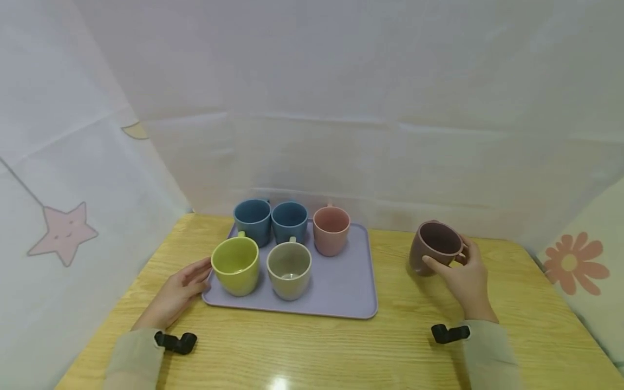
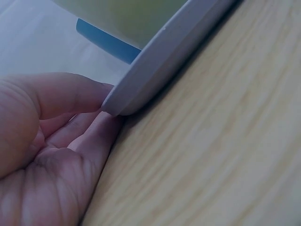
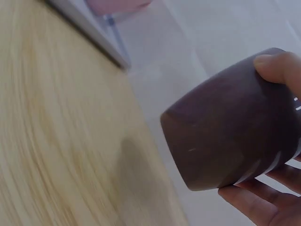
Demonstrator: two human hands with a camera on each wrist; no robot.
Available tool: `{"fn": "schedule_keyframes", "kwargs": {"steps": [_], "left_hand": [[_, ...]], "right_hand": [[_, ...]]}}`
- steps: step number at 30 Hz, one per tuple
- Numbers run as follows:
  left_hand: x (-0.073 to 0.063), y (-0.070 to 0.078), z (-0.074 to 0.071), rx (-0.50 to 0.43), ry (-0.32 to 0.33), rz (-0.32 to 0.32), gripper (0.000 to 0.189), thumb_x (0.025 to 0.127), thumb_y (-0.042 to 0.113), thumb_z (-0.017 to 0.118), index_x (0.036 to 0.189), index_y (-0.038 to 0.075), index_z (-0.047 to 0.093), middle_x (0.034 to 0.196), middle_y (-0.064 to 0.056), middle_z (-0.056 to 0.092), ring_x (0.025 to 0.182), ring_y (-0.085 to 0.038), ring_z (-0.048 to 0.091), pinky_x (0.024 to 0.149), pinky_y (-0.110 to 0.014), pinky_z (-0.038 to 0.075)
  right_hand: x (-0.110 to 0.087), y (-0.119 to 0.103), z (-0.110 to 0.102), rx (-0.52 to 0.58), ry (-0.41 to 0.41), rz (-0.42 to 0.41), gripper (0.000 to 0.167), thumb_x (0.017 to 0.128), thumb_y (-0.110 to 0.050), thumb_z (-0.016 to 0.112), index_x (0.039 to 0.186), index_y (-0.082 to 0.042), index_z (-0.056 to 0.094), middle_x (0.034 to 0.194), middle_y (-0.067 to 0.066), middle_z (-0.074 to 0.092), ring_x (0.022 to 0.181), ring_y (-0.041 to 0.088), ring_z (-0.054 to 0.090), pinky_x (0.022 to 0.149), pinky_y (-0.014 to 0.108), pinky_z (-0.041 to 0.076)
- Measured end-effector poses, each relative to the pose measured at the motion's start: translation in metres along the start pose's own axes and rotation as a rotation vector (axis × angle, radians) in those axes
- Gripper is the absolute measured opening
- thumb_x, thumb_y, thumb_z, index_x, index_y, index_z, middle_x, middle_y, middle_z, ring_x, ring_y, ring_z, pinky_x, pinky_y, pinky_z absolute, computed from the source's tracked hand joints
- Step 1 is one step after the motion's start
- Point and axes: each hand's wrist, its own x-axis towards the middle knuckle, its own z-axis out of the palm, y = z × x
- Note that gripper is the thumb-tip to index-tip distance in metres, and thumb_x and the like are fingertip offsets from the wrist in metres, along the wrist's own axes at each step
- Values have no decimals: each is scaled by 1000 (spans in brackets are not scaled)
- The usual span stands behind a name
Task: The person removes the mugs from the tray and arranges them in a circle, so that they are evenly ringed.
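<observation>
A plum-brown mug (image 1: 420,252) tilts in my right hand (image 1: 469,280), off to the right of the lilac tray (image 1: 343,284). The thumb presses its side near the rim and the fingers hold the handle side. In the right wrist view the mug (image 3: 225,127) hangs over the table, its shadow falling apart from it. My left hand (image 1: 177,292) pinches the tray's left edge beside the yellow-green mug (image 1: 237,276). The left wrist view shows fingertips above and below the tray's rim (image 2: 146,70).
On the tray stand a grey-beige mug (image 1: 288,279), two blue mugs (image 1: 258,230) and a pink mug (image 1: 331,241). The wooden table (image 1: 331,352) runs back to a white cloth (image 1: 312,157). More printed cloth hangs at both sides.
</observation>
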Motion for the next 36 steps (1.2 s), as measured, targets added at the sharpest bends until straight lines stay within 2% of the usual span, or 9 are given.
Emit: {"fn": "schedule_keyframes", "kwargs": {"steps": [4, 6, 11, 14, 20, 23, 26, 30, 36], "left_hand": [[0, -1, 0, -5, 5, 2, 70, 102, 7, 60, 160, 1, 22, 165, -21, 21, 149, -15, 30, 100, -12, 45], [-1, -1, 1, -7, 4, -6, 71, 102, 8, 61, 161, 2, 23, 165, -20, 21, 149, -15, 30, 100, -12, 45], [-1, -2, 3, -17, -1, -16, 71, 101, 8, 61, 161, 3, 22, 165, -19, 22, 152, -29, 21, 100, -12, 45], [-1, -2, 5, -23, -1, -13, 71, 101, 8, 61, 161, 2, 22, 165, -19, 22, 152, -30, 20, 100, -12, 44], [1, -2, 7, -17, -8, -16, 71, 102, 11, 62, 161, 2, 22, 166, -19, 21, 152, -34, 17, 100, -11, 44], [1, -1, 8, -15, -8, -18, 71, 102, 11, 62, 161, 3, 23, 165, -19, 22, 152, -33, 17, 100, -11, 44], [1, -1, 8, -18, -4, -19, 71, 102, 11, 62, 161, 3, 24, 165, -18, 23, 152, -32, 18, 100, -12, 45], [0, -2, 8, -24, -3, -10, 70, 102, 11, 62, 161, 3, 24, 165, -19, 24, 152, -29, 22, 100, -12, 45], [-2, -3, 9, -22, 6, -10, 70, 101, 10, 62, 160, 3, 25, 164, -18, 25, 149, -17, 29, 101, -13, 45]], "right_hand": [[11, 10, -11, -33, 28, 10, 95, 83, -35, 86, 158, -13, 32, 145, 16, 48, 117, 28, 52, 73, 8, 47], [16, 15, -17, -61, 38, 8, 96, 83, -36, 85, 158, -12, 31, 144, 18, 47, 118, 32, 52, 69, 7, 46], [28, 27, -31, -132, 59, -33, 95, 84, -35, 85, 157, -7, 31, 140, 22, 49, 116, 38, 54, 64, 5, 44], [35, 35, -41, -159, 65, -45, 96, 84, -36, 84, 157, -4, 29, 140, 25, 49, 114, 38, 54, 62, 4, 43], [46, 45, -54, -184, 76, 20, 101, 85, -42, 81, 159, -4, 23, 144, 28, 46, 123, 45, 51, 66, 6, 38], [51, 49, -57, -179, 74, 59, 103, 86, -44, 80, 160, -5, 20, 148, 28, 43, 127, 45, 49, 71, 14, 44], [56, 54, -58, -176, 68, 80, 104, 87, -45, 79, 161, -5, 17, 151, 28, 39, 131, 47, 48, 84, 34, 56], [60, 58, -57, -169, 71, 87, 105, 87, -44, 79, 161, -4, 16, 153, 28, 37, 133, 49, 46, 100, 60, 49], [65, 65, -55, -161, 82, 91, 105, 87, -43, 79, 160, -3, 16, 154, 30, 36, 135, 50, 45, 103, 64, 45]]}}
